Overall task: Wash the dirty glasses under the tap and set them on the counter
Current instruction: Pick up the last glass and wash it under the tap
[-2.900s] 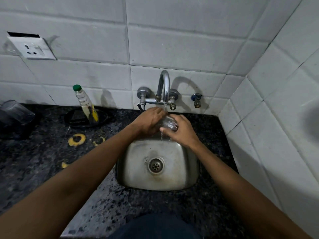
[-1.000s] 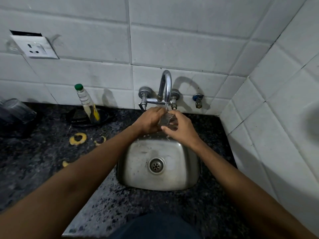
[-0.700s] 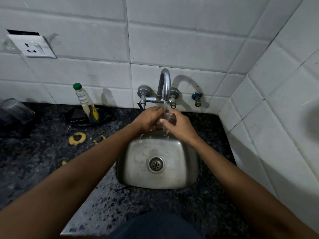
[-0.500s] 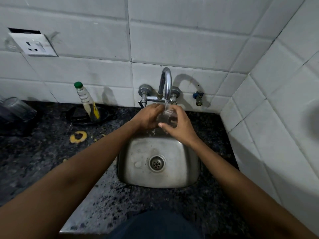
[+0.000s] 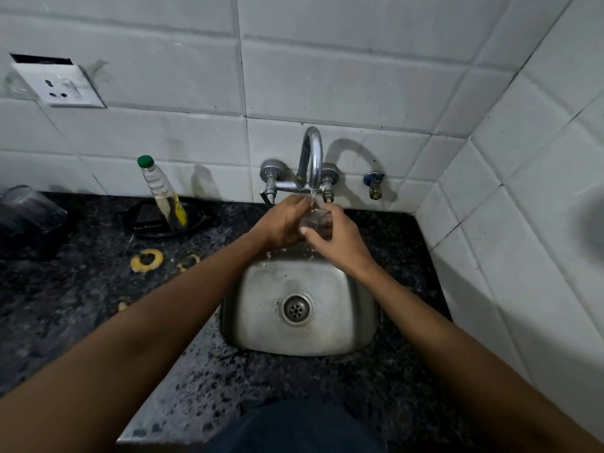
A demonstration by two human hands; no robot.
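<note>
A small clear glass (image 5: 316, 220) sits between both my hands, right under the chrome tap (image 5: 310, 158), and a thin stream of water runs into it. My left hand (image 5: 281, 223) curls round its left side. My right hand (image 5: 340, 243) wraps its right side, thumb across the front. Both hands hover over the back edge of the steel sink (image 5: 261, 322). Water drips from them into the basin. Another clear glass (image 5: 26, 207) stands at the far left of the dark counter (image 5: 65, 305).
A clear bottle with a green cap (image 5: 161, 191) leans in a black dish (image 5: 196, 220) left of the tap. Yellow peel scraps (image 5: 147, 260) lie on the counter. A small valve (image 5: 374, 186) sticks out of the tiled wall, and a tiled side wall closes the right.
Both hands have kept the glass under the running tap, turning it slightly. The view has shifted a little; nothing else has moved.
</note>
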